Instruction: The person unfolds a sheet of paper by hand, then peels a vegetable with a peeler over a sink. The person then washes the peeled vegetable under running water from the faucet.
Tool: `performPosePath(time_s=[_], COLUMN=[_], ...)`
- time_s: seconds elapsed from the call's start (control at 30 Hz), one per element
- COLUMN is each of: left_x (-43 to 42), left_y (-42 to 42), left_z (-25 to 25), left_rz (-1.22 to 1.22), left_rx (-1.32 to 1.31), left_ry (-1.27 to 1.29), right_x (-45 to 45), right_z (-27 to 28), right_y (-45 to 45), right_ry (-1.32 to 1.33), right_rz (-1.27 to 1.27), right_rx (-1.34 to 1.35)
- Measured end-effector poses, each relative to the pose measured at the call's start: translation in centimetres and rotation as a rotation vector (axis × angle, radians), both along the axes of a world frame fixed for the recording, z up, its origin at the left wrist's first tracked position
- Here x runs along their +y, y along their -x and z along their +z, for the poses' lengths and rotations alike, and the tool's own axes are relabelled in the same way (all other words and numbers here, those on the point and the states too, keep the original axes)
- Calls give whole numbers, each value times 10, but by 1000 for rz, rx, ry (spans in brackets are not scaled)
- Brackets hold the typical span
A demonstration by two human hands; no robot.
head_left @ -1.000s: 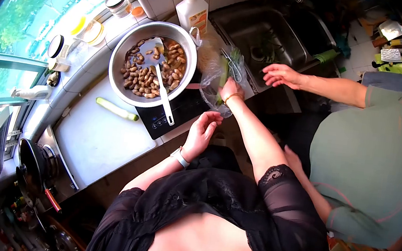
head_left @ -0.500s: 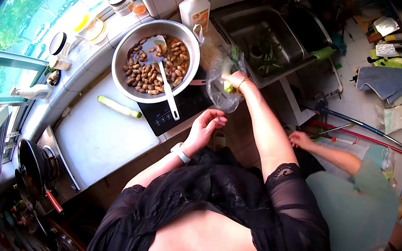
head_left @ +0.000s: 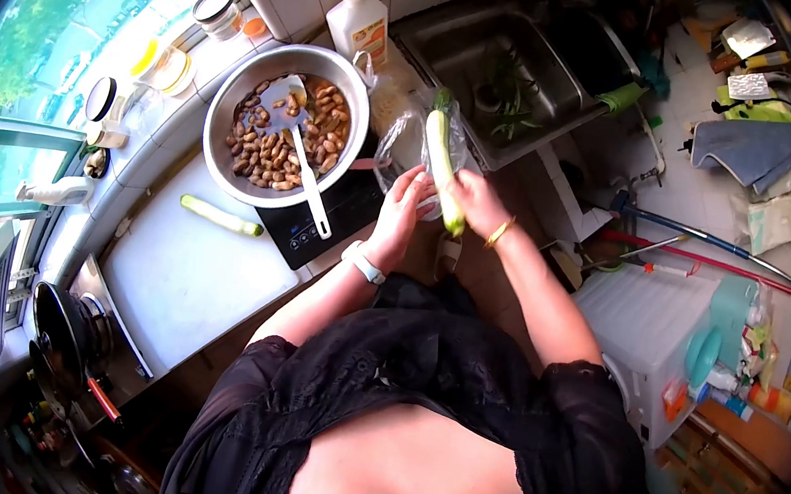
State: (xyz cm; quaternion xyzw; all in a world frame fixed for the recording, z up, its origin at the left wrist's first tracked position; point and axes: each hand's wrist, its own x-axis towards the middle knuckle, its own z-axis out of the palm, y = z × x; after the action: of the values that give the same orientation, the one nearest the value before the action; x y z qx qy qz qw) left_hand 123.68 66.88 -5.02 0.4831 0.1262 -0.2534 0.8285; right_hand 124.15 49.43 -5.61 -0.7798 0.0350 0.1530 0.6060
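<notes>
My right hand (head_left: 478,203) is closed around the lower part of a long pale-green zucchini (head_left: 439,149), which points up toward the sink. A clear plastic bag (head_left: 400,144) hangs beside and partly behind the zucchini. At the bag's lower edge, my left hand (head_left: 400,213) has its fingers bent together, seemingly on the plastic; the exact grip is partly hidden. Another zucchini (head_left: 222,216) lies on the white cutting board (head_left: 183,285). Left of the bag, a metal basin (head_left: 215,141) holds peanuts in liquid, with a white slotted spatula (head_left: 311,182) resting in it.
The basin stands on a black induction cooktop (head_left: 303,236). A pump bottle (head_left: 358,25) is behind it. Green leaves lie in the steel sink (head_left: 573,91). Jars (head_left: 215,10) line the window ledge, and a wok (head_left: 60,324) sits at lower left.
My right hand has drawn the zucchini out of the bag and toward me. My left hand has moved up to the bag. The other person's arm at right has left the view.
</notes>
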Motion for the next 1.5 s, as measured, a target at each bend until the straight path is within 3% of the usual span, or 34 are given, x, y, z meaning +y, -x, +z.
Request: performPosePath(time_s=[0.07, 0.2, 0.3, 0.47, 0.5, 0.53, 0.67, 0.73, 0.87, 0.93, 1.0, 1.07, 1.13, 1.2, 1.27, 1.37, 1.5], left_x=[-14, -70, -108, -148, -151, -152, -151, -148, -136, -127, -116, -103, -99, -97, -103, -120, -136], left_y=[-18, -50, -57, -70, -72, -76, -90, -97, -98, -92, -81, -73, -68, -62, -54, -44, -32], left_z=[1, 16, 20, 29, 30, 33, 43, 31, 31, 33, 15, -2, 9, 16, 15, 13, 9], left_rz=[18, 80, 87, 108, 84, 60, -46, -60, -123, -163, -101, 68, 259, 347, 431, 553, 648], left_rx=[-7, -133, -362, -495, -554, -614, -632, -647, -596, -546, -563, -136, 23, -30, 72, 59, 12], left_ry=[125, 123, -78, -258, -414, -571, -704, -674, -659, -709, -761, -250, -106, 38, 163, 454, 632], right_x=[2, -52, -96, -149, -153, -155, -152, -157, -159, -159, -153, -133, -110, -89, -84, -87, -100], right_z=[28, 21, 49, 85, 92, 96, 79, 82, 64, 42, -4, -20, -34, -38, -55, -64, -51], right_y=[16, 9, -17, -76, -86, -95, -117, -122, -126, -134, -140, -141, -141, -145, -150, -157, -159], right_ry=[47, 139, 119, -32, -31, -30, -48, -179, -299, -420, -339, -243, -179, 95, 206, 270, 189], right_rz=[0, 142, 41, 5, 31, 57, 76, 86, 109, 58, 94, 265, 519, 785, 989, 1080, 1102], right_rx=[-138, -128, -245, -352, -373, -397, -581, -225, -57, 72, 72, 161, 93, 45, -192, -271, -114])
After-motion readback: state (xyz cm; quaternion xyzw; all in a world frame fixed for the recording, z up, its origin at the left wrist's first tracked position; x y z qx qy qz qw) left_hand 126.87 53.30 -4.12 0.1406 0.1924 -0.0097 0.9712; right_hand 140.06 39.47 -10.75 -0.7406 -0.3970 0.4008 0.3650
